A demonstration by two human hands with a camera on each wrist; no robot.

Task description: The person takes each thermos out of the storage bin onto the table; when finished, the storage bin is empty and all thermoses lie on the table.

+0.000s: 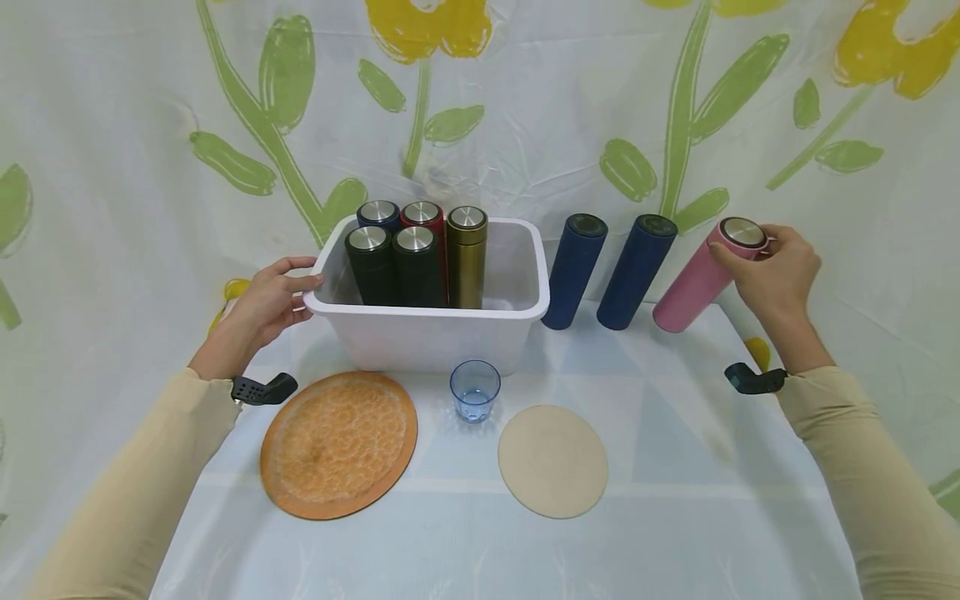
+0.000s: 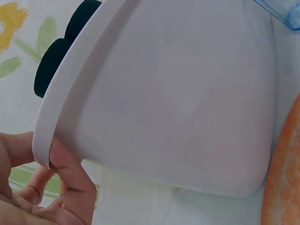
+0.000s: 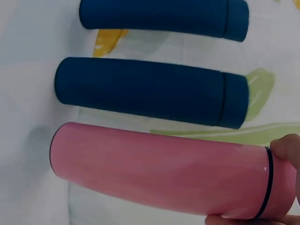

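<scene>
A pink thermos flask [image 1: 697, 279] is held near its lid by my right hand [image 1: 780, 271], whose thumb and fingers wrap the top; the right wrist view shows the pink flask [image 3: 159, 168] beside two blue ones. With my left hand [image 1: 266, 304] I pinch the left rim of a white plastic bin [image 1: 427, 342]; in the left wrist view, thumb and finger grip the bin's lip [image 2: 44, 145]. Inside the bin stand several flasks, among them a gold flask [image 1: 467, 262], a red flask [image 1: 422, 215] and dark flasks [image 1: 371, 271] with steel lids.
Right of the bin stand two blue flasks [image 1: 573, 271], [image 1: 636, 271]. In front of it are a clear blue glass [image 1: 475, 392], a round orange-brown mat [image 1: 337, 446] and a round beige mat [image 1: 553, 462]. Behind hangs a flower-printed sheet [image 1: 540, 108].
</scene>
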